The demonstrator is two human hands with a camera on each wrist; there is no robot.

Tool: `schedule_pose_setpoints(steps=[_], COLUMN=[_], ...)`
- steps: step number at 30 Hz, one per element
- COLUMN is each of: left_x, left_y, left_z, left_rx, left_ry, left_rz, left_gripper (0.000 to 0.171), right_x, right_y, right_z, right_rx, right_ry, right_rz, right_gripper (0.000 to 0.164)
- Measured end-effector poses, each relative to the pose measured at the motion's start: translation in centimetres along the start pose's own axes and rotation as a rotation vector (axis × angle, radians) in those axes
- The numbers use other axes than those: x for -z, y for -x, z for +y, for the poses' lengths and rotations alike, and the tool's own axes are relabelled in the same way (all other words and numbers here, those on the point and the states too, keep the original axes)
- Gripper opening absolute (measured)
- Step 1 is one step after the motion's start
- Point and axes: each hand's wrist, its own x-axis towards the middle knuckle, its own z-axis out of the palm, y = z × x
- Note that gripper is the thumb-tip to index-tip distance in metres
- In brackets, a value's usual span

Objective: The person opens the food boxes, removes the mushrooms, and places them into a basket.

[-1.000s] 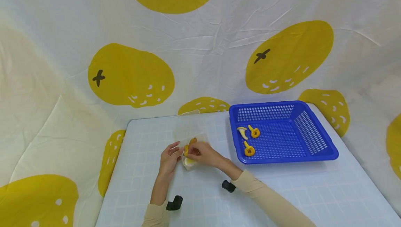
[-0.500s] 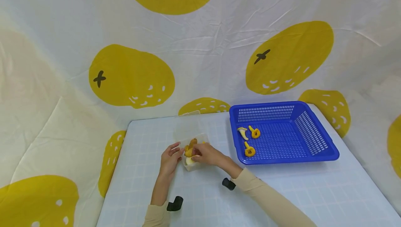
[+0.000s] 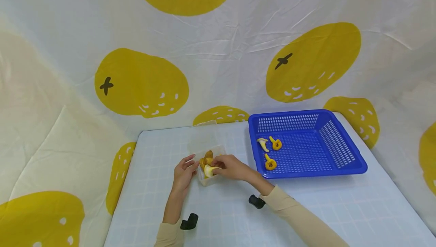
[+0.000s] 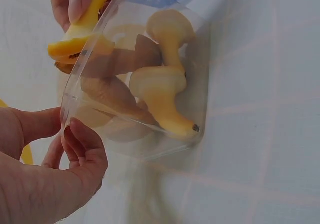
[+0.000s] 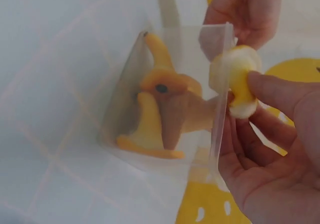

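Note:
A clear plastic box (image 3: 215, 179) with its lid (image 3: 203, 137) swung back stands on the table, holding several yellow and brown mushrooms (image 4: 162, 102). My left hand (image 3: 184, 174) pinches the box's left rim between thumb and fingers. Right at the open top, my right hand (image 3: 231, 167) pinches a white-and-yellow mushroom (image 5: 241, 79) by its stem. In the left wrist view this mushroom overlaps the rim, its yellow cap edge turned towards the box. Through the wall in the right wrist view, a half mushroom (image 5: 147, 129) shows its pale cut face beside a brown one (image 5: 187, 114).
A blue basket (image 3: 308, 175) stands to the right of the box at the back of the table. Inside, along its left side, lie two yellow mushrooms (image 3: 271, 163) and a pale half mushroom (image 3: 263, 144). A patterned cloth (image 3: 218, 69) hangs behind the table.
My right hand has shifted slightly to the right, and the pale mushroom in its fingers now shows more fully over the box. My left hand has stayed at the rim.

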Motion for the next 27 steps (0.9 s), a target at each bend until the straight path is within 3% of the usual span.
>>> schedule_pose_setpoints(steps=[11, 17, 27], left_x=[0.0, 0.0, 0.1], left_y=[0.1, -0.1, 0.1], left_z=[0.1, -0.2, 0.4], left_rx=[-0.016, -0.024, 0.016], left_ry=[-0.005, 0.003, -0.001], left_rz=[0.014, 0.019, -0.002], left_gripper=[0.049, 0.048, 0.047], right_x=[1.3, 2.5, 4.9], right_y=[1.0, 1.7, 3.5], right_z=[0.9, 1.4, 2.5], right_rx=[0.042, 0.009, -0.059], right_ry=[-0.051, -0.103, -0.19], right_rz=[0.007, 0.06, 0.194], right_gripper=[0.022, 0.019, 0.025])
